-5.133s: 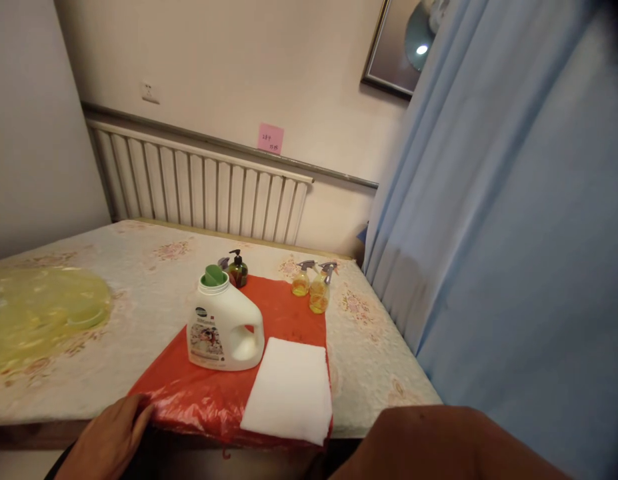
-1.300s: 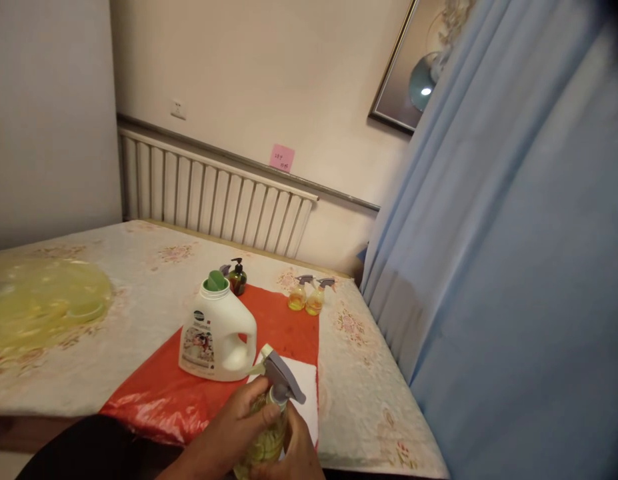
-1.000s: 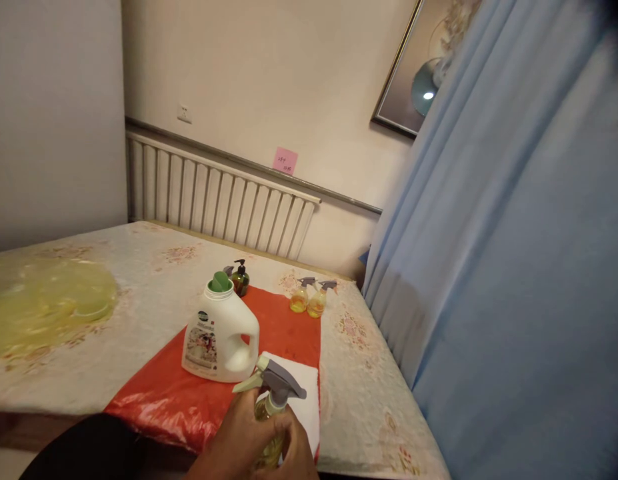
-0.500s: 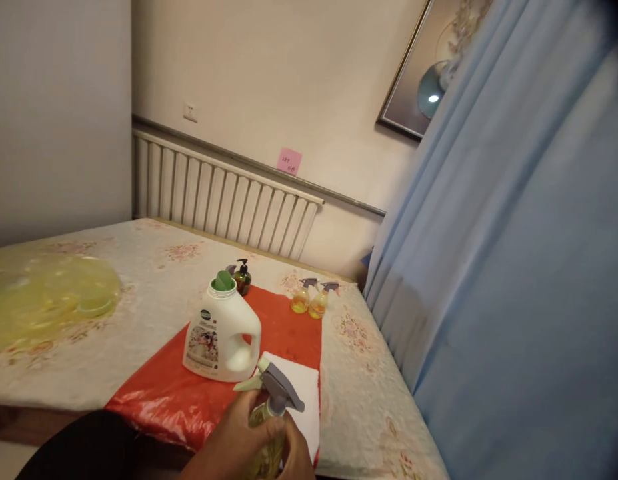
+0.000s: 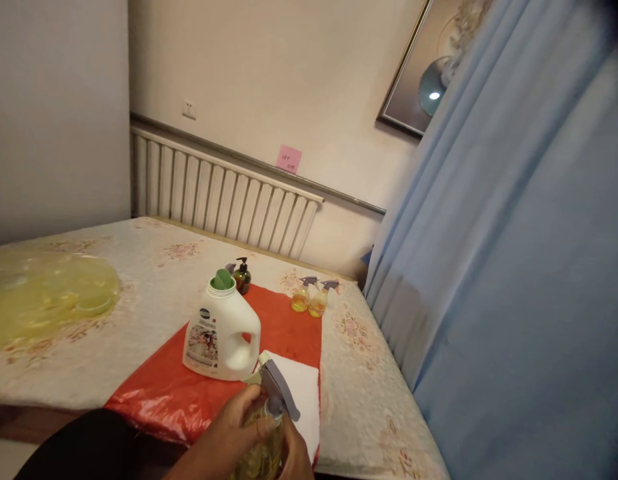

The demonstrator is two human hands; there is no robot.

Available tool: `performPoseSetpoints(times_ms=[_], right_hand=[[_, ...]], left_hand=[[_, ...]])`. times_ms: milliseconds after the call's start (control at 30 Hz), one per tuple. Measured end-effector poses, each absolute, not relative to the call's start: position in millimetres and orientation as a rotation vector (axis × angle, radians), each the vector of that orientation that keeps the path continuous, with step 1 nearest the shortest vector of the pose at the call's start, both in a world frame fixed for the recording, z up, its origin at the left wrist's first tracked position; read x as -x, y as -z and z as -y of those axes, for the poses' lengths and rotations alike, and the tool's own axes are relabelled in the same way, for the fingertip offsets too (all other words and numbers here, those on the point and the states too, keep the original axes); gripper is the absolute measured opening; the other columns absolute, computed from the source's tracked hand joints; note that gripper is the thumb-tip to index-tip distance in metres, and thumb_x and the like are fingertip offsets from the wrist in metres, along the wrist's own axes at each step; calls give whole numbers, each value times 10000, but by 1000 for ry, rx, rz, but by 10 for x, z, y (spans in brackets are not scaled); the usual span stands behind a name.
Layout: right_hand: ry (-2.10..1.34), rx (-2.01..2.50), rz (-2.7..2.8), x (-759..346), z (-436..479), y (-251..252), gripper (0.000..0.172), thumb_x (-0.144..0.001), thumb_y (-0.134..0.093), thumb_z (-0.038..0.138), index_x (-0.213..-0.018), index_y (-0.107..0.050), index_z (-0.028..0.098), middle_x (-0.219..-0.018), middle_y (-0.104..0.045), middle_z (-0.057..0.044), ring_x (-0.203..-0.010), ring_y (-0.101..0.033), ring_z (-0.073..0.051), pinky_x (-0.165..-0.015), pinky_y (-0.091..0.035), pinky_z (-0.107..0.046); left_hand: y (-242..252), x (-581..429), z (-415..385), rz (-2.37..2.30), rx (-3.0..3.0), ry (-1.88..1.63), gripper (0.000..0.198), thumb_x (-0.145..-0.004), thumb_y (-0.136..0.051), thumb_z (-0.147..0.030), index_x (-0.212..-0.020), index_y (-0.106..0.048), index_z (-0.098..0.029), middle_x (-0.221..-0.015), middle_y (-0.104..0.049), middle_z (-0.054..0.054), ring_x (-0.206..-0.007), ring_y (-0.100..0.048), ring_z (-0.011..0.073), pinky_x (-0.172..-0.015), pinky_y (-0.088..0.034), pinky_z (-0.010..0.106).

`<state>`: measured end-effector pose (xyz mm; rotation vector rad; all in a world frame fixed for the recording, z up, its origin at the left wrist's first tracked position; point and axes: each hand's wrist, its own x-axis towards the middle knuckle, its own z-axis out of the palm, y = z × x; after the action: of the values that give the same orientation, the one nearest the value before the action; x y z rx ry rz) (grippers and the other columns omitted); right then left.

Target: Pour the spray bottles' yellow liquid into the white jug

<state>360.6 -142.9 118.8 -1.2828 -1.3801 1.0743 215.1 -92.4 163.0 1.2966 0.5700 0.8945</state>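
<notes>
Here's the near edge of the floral cover (image 5: 363,407), running across the bottom of the view and partly behind the arms, with the red sheet (image 5: 289,327) reaching right down to it. On the right, a strip of floral cover separates the sheet from the blue curtain (image 5: 499,267); on the left, a wider stretch runs over to the yellow plastic (image 5: 43,293). At the far side, the radiator (image 5: 219,190) lines the wall. Tighter in the middle: the white jug (image 5: 221,333) stands on the sheet, the white cloth (image 5: 306,387) lies just right of it, and two small sprayers stand at the sheet's far right corner. And now the hands, both at the near edge! The left hand (image 5: 233,427) is wrapped round the spray bottle (image 5: 259,457), thumb across its front; the right hand (image 5: 296,450) curls against its right side, fingertips partly hidden. The bottle leans, its grey head up over the cloth.
</notes>
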Motion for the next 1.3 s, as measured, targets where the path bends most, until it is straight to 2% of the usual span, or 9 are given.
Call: performPoseSetpoints(times_ms=[133, 267, 367, 500, 633, 733, 933, 1200, 1300], right_hand=[[-1073, 1314, 1346, -3643, 1454, -1077, 910, -398, -829, 175, -1272, -579, 215, -1230, -664, -89, -1154, -582, -387, -960, -496, -461], [-1045, 1371, 1260, -3639, 1524, -1108, 923, -411, -831, 172, -1294, -561, 195, -1276, -638, -98, -1204, -556, -378, -998, -470, -447], [-1057, 1356, 1260, -3592, 1533, -1180, 889, -430, -839, 208, -1279, -572, 201, -1193, -681, -92, -1142, -600, -374, -964, -495, -445], [-1042, 1271, 1310, -3572, 1533, -1201, 858, -431, -861, 250, -1248, -598, 218, -1138, -703, -81, -1138, -604, -385, -942, -514, -433], [-1003, 1351, 1291, -3619, 1570, -1161, 829, -446, -862, 230, -1236, -613, 238, -1160, -694, -77, -1178, -581, -388, -959, -509, -423], [-1025, 1336, 1307, -3628, 1548, -1175, 860, -454, -857, 244, -1270, -588, 234, -1138, -700, -74, -1155, -597, -380, -933, -522, -428], [-1065, 1265, 1358, -3586, 1484, -1206, 939, -423, -850, 216, -1313, -552, 203, -1138, -700, -87, -1135, -607, -374, -922, -525, -419], [-1065, 1296, 1366, -3584, 1527, -1179, 864, -440, -835, 201, -1265, -581, 220, -1105, -701, -60, -1084, -629, -356, -889, -533, -395], [-1045, 1289, 1368, -3565, 1514, -1194, 791, -456, -819, 194, -1216, -602, 236, -1058, -709, -53, -1058, -638, -344, -847, -547, -368]], left_hand=[[-1596, -2190, 947, -632, -1277, -946, 651, -633, -792, -552, -1135, -636, -168, -1184, -679, 131, -1170, -574, 338, -1055, -404, 453], [-1715, -2097, 988, -595, -1359, -851, 558, -805, -656, -528, -1258, -587, -210, -1309, -621, 96, -1270, -506, 300, -1082, -379, 405], [-1762, -2063, 988, -572, -1408, -813, 470, -857, -598, -511, -1222, -611, -216, -1253, -647, 81, -1199, -551, 290, -1028, -414, 385], [-1755, -2138, 978, -572, -1360, -899, 394, -769, -696, -483, -1033, -648, -195, -1019, -681, 60, -1021, -606, 271, -917, -460, 369], [-1810, -2204, 1005, -654, -1334, -939, 405, -655, -775, -434, -947, -622, -199, -980, -672, 58, -1034, -588, 280, -929, -442, 365], [-1845, -2168, 1020, -625, -1362, -903, 472, -651, -771, -455, -1019, -613, -206, -1031, -670, 60, -1036, -586, 279, -937, -444, 367], [-1731, -2042, 984, -573, -1462, -779, 397, -855, -600, -467, -1166, -633, -222, -1086, -680, 49, -1088, -589, 267, -999, -431, 382], [-1629, -2124, 945, -566, -1360, -927, 566, -710, -755, -390, -1223, -612, -198, -1211, -669, 79, -1150, -574, 302, -1018, -433, 399], [-1673, -2131, 954, -581, -1336, -974, 548, -710, -762, -378, -1208, -614, -202, -1194, -673, 75, -1146, -573, 293, -1012, -433, 388]])
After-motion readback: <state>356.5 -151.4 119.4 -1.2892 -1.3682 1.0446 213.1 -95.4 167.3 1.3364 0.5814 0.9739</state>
